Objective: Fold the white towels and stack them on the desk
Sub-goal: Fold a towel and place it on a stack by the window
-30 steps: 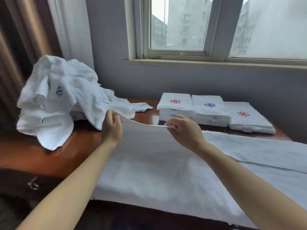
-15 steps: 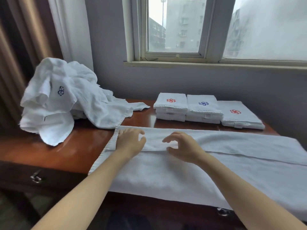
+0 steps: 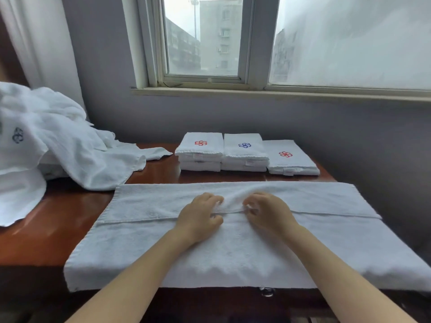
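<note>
A long white towel lies spread across the front of the wooden desk, its far part folded toward me so that an edge runs along its middle. My left hand and my right hand sit close together at the middle of that edge. The fingers of both are curled into the cloth and pinch it, and the towel bunches up in a small ridge between them. Three low stacks of folded white towels stand at the back: one with a red emblem, one with a blue emblem, one with a red emblem.
A heap of unfolded white towels covers the desk's left end and hangs over its edge. Behind the desk are a grey wall and a window sill. A metal drawer knob shows below the front edge. The towel's near edge hangs over the front.
The lifted towel end was laid down into a fold. Both hands then moved right along the folded edge to the towel's middle and now pinch it there.
</note>
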`<control>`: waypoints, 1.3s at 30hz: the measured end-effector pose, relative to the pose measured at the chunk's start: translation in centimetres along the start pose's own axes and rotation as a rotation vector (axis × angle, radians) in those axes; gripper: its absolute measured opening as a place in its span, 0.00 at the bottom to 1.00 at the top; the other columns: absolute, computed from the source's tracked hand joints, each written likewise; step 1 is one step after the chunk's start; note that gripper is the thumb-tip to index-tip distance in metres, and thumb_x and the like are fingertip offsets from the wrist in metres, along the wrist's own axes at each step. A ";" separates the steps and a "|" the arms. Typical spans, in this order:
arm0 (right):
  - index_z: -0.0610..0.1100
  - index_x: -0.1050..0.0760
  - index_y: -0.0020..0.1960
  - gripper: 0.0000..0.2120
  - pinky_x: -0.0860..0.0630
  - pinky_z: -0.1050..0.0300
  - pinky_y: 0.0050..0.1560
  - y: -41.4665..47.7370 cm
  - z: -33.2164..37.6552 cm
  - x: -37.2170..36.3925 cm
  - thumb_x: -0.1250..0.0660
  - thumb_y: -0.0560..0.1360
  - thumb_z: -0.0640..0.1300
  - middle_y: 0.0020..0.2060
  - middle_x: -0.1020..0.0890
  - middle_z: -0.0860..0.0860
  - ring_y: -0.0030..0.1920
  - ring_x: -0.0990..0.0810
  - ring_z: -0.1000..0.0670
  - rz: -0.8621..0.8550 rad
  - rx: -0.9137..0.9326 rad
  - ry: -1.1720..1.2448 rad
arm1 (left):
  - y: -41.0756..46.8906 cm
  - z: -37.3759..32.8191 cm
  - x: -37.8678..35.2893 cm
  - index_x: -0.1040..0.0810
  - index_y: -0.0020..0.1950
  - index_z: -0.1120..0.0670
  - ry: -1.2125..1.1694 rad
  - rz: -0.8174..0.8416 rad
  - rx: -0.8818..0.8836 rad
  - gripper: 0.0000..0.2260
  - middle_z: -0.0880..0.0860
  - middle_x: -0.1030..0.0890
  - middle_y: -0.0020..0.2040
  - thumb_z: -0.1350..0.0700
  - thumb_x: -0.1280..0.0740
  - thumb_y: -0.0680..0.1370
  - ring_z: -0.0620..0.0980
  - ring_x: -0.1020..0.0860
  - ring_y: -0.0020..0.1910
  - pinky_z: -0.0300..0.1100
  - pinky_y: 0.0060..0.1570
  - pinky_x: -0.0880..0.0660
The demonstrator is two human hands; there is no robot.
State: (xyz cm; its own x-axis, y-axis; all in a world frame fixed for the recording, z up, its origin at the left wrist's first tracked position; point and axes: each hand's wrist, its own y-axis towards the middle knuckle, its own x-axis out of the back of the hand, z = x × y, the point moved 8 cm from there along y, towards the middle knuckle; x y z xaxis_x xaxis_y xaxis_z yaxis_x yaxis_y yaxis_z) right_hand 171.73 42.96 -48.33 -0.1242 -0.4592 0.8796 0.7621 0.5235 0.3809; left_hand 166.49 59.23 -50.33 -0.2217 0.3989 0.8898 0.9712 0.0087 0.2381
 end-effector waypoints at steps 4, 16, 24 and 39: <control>0.47 0.17 0.52 0.11 0.31 0.59 0.38 0.1 0.4 0.9 0.37 0.75 0.39 0.48 0.18 0.53 0.47 0.20 0.48 -0.019 0.085 -0.120 | 0.4 0.0 -0.3 0.29 0.69 0.46 0.065 0.009 -0.006 0.19 0.44 0.30 0.65 0.49 0.40 0.78 0.45 0.32 0.65 0.43 0.55 0.30; 0.50 0.24 0.67 0.17 0.31 0.54 0.62 0.3 -2.5 1.5 0.39 0.79 0.45 0.64 0.22 0.52 0.66 0.29 0.50 -0.060 -0.148 -0.020 | 3.7 -1.5 0.1 0.26 0.66 0.47 0.185 -0.088 0.057 0.17 0.47 0.27 0.66 0.42 0.43 0.81 0.48 0.31 0.67 0.47 0.61 0.31; 0.58 0.52 0.79 0.29 0.64 0.38 0.75 1.3 -4.5 -4.3 0.55 0.80 0.65 0.80 0.53 0.50 0.79 0.58 0.42 0.341 -0.275 -0.167 | 4.8 2.1 -3.9 0.53 0.79 0.39 0.312 0.200 0.145 0.34 0.47 0.55 0.81 0.28 0.56 0.76 0.51 0.58 0.80 0.63 0.73 0.64; 0.58 0.49 0.79 0.29 0.61 0.41 0.76 2.8 -4.8 -4.3 0.53 0.80 0.64 0.80 0.50 0.51 0.79 0.57 0.45 0.291 -0.256 -0.155 | 5.3 4.6 -2.6 0.53 0.80 0.39 0.335 0.167 0.206 0.32 0.46 0.55 0.81 0.30 0.57 0.78 0.49 0.58 0.80 0.62 0.74 0.62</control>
State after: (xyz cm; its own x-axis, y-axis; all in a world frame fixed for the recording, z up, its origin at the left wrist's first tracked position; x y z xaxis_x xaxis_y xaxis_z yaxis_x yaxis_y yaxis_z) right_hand 177.42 42.90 -52.41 0.0409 -0.1950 0.9800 0.9103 0.4115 0.0439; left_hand 172.64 62.44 -53.18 -0.0433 0.0905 0.9950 0.9858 0.1655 0.0278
